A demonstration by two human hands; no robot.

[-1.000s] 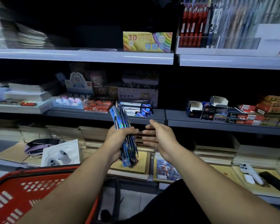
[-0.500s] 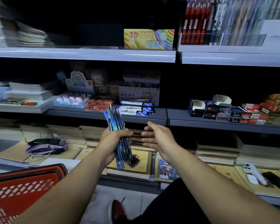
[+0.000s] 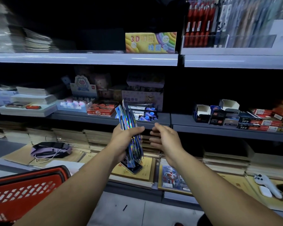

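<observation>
Near left, the red basket is cut off, farther left than a second ago. The left hand still grips the shiny packets upright before the middle shelf. Just right, the right hand hovers loosely open, empty. Packet print unreadable.

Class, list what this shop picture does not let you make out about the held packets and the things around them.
Packets, head view: count and print; they overlap edge-on, and the left hand covers their middle.
Phone-like thing below them: held or lying, unclear; the packets cover its top.
Basket: cut off by left and bottom edges.
Top-left stacks: blurred, kind unclear.
</observation>
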